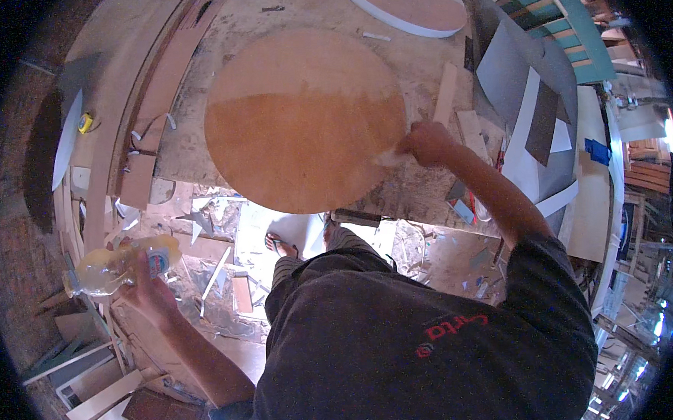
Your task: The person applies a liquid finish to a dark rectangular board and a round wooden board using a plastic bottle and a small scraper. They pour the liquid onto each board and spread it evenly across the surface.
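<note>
My left hand (148, 289) grips a clear plastic bottle (106, 272) of yellowish liquid, held out to the left below the bench's edge. A round wooden panel (296, 137) lies on the worktable (230, 19); its lower part is darker orange-brown, its upper part paler. My right hand (424, 142) is closed on a small pale object (387, 157) at the panel's right edge; what exactly it is I cannot make out.
A white-rimmed disc (404, 3) lies at the back, long boards (166, 97) and a yellow tape measure (85, 122) at left, grey sheets and strips (507, 67) at right, a green slatted frame (569, 38) beyond. Offcuts (204, 268) litter the floor around my sandalled feet.
</note>
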A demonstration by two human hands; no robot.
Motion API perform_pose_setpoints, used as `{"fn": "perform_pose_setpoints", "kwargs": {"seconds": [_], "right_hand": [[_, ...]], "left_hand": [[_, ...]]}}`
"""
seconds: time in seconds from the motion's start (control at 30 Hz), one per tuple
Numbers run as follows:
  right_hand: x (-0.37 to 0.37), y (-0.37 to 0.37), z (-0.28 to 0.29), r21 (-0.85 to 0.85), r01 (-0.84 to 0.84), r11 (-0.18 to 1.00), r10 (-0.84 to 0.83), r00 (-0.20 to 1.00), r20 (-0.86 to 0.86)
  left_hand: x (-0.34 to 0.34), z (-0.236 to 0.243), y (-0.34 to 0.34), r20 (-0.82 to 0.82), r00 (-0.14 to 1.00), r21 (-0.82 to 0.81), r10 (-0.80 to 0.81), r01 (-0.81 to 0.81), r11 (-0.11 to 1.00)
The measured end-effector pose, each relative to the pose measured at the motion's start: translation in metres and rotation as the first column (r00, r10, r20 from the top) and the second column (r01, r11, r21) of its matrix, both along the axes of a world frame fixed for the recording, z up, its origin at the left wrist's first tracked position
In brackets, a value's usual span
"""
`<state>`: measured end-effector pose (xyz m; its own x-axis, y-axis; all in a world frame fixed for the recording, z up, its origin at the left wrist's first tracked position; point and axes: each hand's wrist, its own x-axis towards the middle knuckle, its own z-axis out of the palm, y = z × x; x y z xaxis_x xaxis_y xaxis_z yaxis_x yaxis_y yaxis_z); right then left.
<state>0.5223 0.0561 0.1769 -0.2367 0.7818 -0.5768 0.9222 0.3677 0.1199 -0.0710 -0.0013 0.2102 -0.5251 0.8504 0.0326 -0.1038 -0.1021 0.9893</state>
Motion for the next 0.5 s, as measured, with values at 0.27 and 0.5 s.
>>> {"fn": "perform_pose_setpoints", "kwargs": {"seconds": [0.27,0.5], "right_hand": [[0.002,-0.015,-0.019,0.372,0.19,0.909,0.003,0.888,-0.461],[-0.032,0.008,-0.003,0.293,0.315,0.903,-0.208,0.916,-0.343]], "left_hand": [[-0.017,-0.018,-0.007,-0.001,1.0,-0.018,0.004,-0.004,1.0],[-0.009,0.004,-0.005,-0.015,0.999,0.009,-0.045,0.045,0.999]]}}
